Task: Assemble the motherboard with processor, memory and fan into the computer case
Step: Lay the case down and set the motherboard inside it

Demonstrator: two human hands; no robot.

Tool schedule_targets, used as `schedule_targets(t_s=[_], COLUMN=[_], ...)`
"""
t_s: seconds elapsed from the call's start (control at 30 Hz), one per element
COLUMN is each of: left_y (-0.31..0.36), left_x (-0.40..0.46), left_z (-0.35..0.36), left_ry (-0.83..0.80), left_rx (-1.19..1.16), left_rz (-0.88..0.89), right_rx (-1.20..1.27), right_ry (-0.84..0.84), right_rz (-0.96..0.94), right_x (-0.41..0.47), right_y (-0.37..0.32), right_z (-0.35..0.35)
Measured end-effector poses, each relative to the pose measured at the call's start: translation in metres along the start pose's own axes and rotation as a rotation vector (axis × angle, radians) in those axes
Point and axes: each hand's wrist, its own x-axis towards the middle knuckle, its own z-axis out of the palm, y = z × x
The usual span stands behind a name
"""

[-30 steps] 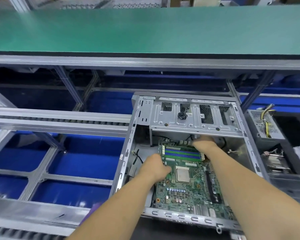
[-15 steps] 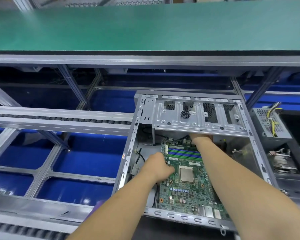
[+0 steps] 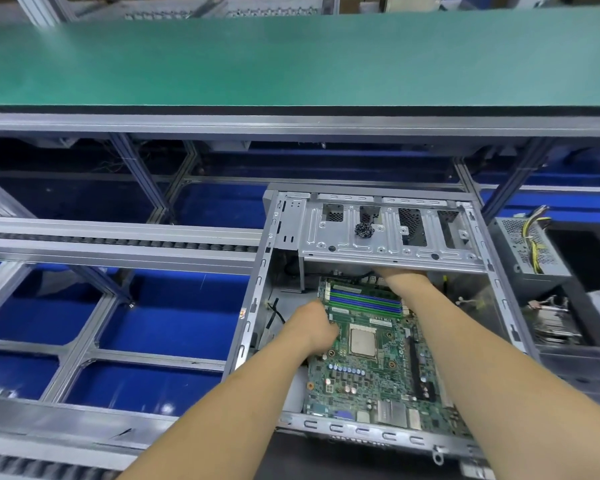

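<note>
Both your bare forearms reach forward side by side. Your left hand (image 3: 314, 327) is knuckles up with the fingers curled under, gripping. Your right hand (image 3: 400, 273) stretches further ahead, and only the wrist and back show, so can't tell about those fingers.

Green motherboard (image 3: 371, 368) (processor (image 3: 362, 340) seated) lies flat inside open case (image 3: 253, 306).

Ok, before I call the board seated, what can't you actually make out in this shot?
- Right hand, head view: fingers hidden under the drive cage.
- Left hand: fingertips hidden behind its knuckles at the motherboard edge.
- Board's far edge: hidden beneath the cage.
- Screw holes and standoffs: too small.
</note>
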Motion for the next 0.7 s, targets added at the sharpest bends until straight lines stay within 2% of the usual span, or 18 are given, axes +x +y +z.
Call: schedule_targets(t_s=[0.1,0.27,0.43,0.53,0.6,0.7], left_y=[0.004,0.002,-0.003,-0.005,-0.005,-0.005], left_x=[0.003,-0.003,-0.002,0.000,0.000,0.002], left_z=[-0.006,0.012,0.013,0.015,0.015,0.016], left_ry=[-0.032,-0.016,-0.004,0.004,0.008,0.018], left_rx=[0.022,0.045,-0.004,-0.004,0.000,-0.017], left_rz=[-0.005,-0.015,-0.005,-0.011,-0.018,-0.013], right_rx=[-0.123,-0.400,-0.668,-0.669,-0.674,-0.702], right_ry=[-0.020,-0.072,0.036,0.060,0.015,-0.086], right_rz=[-0.140,-0.104,-0.261,-0.396,-0.378,-0.255], right_x=[0.004,0.004,-0.005,-0.006,-0.003,0.006], right_y=[0.005,0.014,0.016,0.009,-0.001,-0.014], right_z=[-0.004,-0.005,0.005,0.009,0.011,0.014])
